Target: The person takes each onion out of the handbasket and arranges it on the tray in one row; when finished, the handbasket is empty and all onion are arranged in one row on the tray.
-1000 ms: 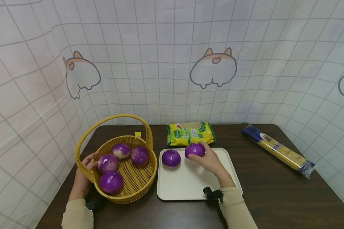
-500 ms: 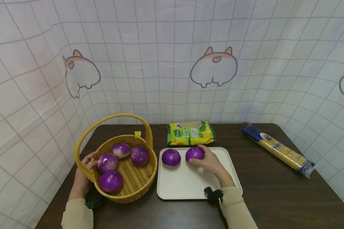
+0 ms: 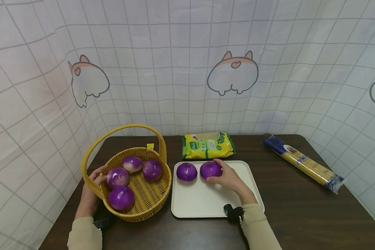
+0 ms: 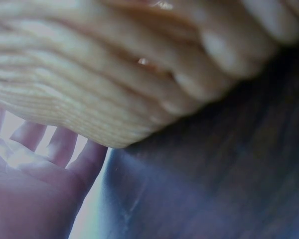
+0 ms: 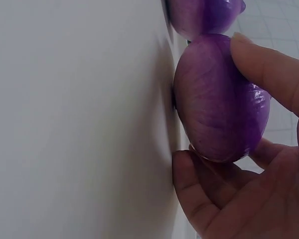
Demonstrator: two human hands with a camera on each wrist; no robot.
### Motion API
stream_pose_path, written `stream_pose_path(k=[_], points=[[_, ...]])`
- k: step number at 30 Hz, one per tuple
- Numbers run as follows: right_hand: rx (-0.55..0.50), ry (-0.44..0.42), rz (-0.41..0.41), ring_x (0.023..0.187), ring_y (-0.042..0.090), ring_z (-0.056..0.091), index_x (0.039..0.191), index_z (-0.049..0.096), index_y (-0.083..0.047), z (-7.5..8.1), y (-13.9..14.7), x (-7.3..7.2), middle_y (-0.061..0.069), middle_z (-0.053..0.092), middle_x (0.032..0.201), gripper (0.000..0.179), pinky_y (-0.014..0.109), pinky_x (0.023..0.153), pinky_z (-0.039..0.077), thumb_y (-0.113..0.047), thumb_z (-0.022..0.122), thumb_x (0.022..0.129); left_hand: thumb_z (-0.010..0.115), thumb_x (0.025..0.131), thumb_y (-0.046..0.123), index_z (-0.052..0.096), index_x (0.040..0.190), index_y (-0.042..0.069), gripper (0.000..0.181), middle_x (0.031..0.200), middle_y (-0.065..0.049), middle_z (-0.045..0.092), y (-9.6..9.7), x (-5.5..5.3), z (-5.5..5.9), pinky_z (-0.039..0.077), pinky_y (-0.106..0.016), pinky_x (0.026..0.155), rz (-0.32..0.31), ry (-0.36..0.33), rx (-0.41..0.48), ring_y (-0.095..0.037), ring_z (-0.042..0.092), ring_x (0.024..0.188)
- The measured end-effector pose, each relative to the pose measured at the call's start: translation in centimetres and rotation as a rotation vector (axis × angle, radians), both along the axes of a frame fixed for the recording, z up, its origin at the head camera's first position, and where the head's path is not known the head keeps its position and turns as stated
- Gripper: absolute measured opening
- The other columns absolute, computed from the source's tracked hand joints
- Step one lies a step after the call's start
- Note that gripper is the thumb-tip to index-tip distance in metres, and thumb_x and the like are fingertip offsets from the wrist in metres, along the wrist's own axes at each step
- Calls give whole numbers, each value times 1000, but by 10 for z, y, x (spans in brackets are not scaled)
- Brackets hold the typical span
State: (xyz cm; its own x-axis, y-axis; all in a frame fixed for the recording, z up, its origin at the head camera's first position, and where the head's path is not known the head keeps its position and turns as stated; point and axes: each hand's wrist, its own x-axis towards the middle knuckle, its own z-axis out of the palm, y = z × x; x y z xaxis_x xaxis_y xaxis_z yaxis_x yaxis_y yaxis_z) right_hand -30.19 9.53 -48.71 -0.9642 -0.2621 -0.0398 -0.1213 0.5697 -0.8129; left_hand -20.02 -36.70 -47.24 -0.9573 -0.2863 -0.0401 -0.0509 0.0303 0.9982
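Right hand [image 3: 228, 177] pinches a purple onion [image 3: 209, 170] between thumb and fingers; onion is on the tray [image 3: 203, 205], just beside a second onion [image 3: 186, 172]. Left hand [image 3: 89, 197], fingers spread, touches the basket [image 3: 141, 216], which contains four onions [image 3: 121, 198].

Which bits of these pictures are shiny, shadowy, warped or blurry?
Head view: mostly crisp, with glints on the purple bulbs; the cloth's lines bend, from lens or folds I can't tell. Left wrist view: dim, the basket blurred, white glare behind the left hand. Right wrist view: shadow on the tray, a glint on the held bulb.
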Motion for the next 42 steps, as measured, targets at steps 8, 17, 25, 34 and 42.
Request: stream_pose_path(k=[8, 17, 25, 34, 42], points=[[15, 0, 14, 127, 41, 48, 150, 34, -10, 0, -1, -1, 24, 44, 144, 92, 57, 102, 40, -31, 84, 76, 52, 100, 25, 40, 147, 8, 51, 143, -10, 38, -1, -1, 0, 48, -15, 83, 1, -2, 7, -7, 48, 110], [33, -5, 51, 127, 41, 48, 151, 32, -9, 1, 2, -2, 24, 44, 144, 95, 56, 103, 39, -29, 85, 75, 53, 100, 27, 41, 147, 12, 51, 141, -6, 41, -5, -6, -8, 48, -15, 82, 13, -15, 6, -7, 49, 111], [47, -3, 62, 128, 41, 47, 152, 30, -9, -1, 4, -2, 24, 43, 145, 96, 56, 103, 39, -30, 84, 76, 53, 100, 27, 42, 146, 11, 50, 137, -4, 43, -9, -8, -14, 49, -16, 82, 11, -2, 10, -8, 50, 110], [47, -1, 61, 128, 41, 46, 152, 29, -9, -1, 3, -2, 24, 43, 145, 96, 56, 104, 38, -28, 85, 75, 52, 100, 27, 41, 147, 11, 51, 145, -9, 38, -10, -10, -15, 48, -16, 82, 16, -11, 1, -8, 49, 111], [54, -16, 79, 130, 41, 45, 153, 27, -9, 0, 7, -2, 23, 42, 146, 99, 57, 104, 37, -30, 85, 75, 52, 101, 27, 40, 148, 12, 51, 146, -10, 37, -10, -10, -15, 48, -15, 81, 14, -14, -9, -7, 49, 111]])
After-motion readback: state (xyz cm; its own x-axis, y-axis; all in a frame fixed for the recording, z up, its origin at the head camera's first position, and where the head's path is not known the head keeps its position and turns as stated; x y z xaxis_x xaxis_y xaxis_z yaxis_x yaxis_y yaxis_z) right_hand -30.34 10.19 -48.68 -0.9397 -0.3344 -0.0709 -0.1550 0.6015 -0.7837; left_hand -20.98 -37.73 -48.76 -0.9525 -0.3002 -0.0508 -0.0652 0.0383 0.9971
